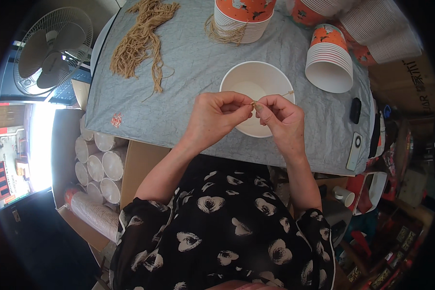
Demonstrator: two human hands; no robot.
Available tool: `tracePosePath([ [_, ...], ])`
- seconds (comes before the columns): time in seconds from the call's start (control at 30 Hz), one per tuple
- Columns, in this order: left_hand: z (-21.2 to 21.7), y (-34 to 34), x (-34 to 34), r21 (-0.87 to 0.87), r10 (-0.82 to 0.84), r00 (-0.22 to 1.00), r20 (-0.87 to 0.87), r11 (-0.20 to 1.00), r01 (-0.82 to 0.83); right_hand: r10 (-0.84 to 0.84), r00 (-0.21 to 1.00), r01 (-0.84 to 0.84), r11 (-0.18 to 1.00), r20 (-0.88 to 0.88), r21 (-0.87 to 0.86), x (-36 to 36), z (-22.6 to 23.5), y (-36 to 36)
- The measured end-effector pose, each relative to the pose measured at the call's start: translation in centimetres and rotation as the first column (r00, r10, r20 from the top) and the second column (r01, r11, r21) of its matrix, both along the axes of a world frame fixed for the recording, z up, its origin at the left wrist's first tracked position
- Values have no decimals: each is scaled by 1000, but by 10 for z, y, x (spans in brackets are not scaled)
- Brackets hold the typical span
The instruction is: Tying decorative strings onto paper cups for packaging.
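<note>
A short twine piece (281, 96) is pinched between left hand (214, 117) and right hand (281, 119) over one white paper bowl (256, 87), not yet attached.

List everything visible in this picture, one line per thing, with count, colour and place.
open paper cup: one, white inside, on the table under the hands
twine piece: one, tan, pinched between both hands over the cup
twine bundle: one, tan, far left of the table
cup stacks: several, orange and white, far and right side of the table
loose twine coil: one, tan, at the foot of the middle stack
tablecloth: one, grey, covering the table
remote-like devices: two, one black, one pale, right edge of the table
box of cups: one, cardboard, white cups, left of the table
fan: one, white, upper left
left hand: fingers pinching the twine
right hand: fingers pinching the twine
</note>
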State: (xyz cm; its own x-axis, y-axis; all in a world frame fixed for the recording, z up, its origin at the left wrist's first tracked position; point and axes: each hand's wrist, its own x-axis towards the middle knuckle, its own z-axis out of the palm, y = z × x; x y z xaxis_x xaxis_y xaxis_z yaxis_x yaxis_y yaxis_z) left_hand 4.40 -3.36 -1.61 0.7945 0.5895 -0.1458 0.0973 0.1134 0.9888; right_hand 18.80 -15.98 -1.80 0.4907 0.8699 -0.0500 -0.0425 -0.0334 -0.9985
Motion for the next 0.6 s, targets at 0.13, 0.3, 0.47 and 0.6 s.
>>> tracePosePath([
  [0.13, 2, -3, 1, 22, -4, 1000, 13, 1000, 4, -12, 1000, 12, 1000, -10, -13, 1, -3, -1],
  [0.3, -3, -3, 0, 104, -9, 1000, 19, 995, 7, -35, 999, 34, 999, -20, -24, -2, 0, 0],
  [0.47, -3, -2, 0, 59, -31, 999, 40, 998, 29, -52, 998, 51, 999, -47, -16, 1, 1, 0],
  [0.6, -2, 1, 0, 16, -96, 995, 36, 995, 95, -30, 994, 24, 998, -104, -59, 2, 6, 2],
])
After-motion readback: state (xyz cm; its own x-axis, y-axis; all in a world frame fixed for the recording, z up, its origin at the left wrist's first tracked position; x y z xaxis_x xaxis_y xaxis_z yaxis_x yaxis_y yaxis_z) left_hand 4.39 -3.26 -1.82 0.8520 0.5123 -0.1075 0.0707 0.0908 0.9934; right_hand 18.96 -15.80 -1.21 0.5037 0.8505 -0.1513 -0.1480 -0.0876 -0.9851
